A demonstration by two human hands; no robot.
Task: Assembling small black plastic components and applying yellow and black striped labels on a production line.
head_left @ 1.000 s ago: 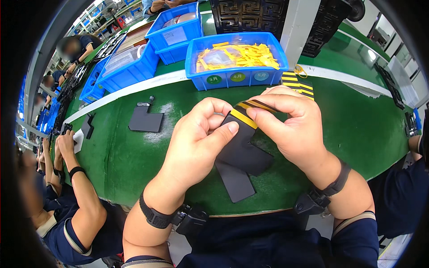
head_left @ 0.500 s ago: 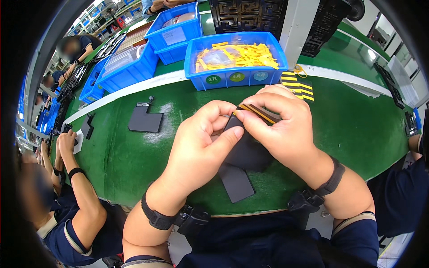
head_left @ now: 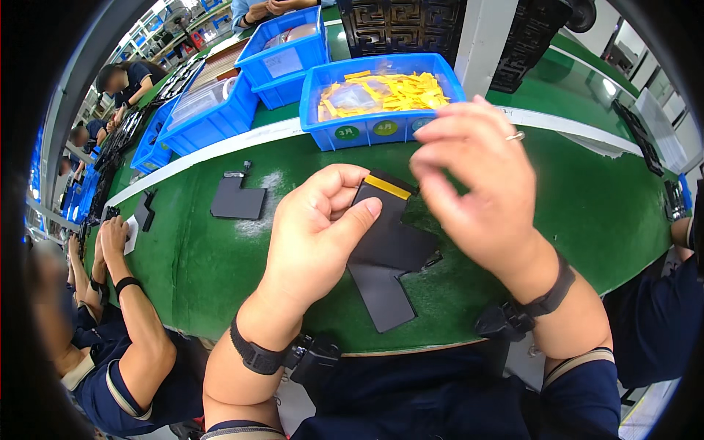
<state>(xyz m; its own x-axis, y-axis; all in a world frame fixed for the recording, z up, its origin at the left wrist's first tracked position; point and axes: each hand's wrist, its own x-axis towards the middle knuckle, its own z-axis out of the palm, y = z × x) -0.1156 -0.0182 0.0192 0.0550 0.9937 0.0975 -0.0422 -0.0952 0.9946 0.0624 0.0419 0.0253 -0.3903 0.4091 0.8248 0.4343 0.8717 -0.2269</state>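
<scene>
Left hand [head_left: 312, 227], head view: gripping black flat part [head_left: 402, 242], thumb on its face, just below yellow strip [head_left: 389, 186] across the upper end. Part overlaps black plate [head_left: 385, 301] on green table [head_left: 183, 279]. Right hand [head_left: 477, 169]: fingers loosely curled, blurred, in front of blue bin [head_left: 359, 135]; can't tell if holding anything. Good handling, likely: 1 steady grip, thumb off strip, strip square to edge, pressed flat.
</scene>
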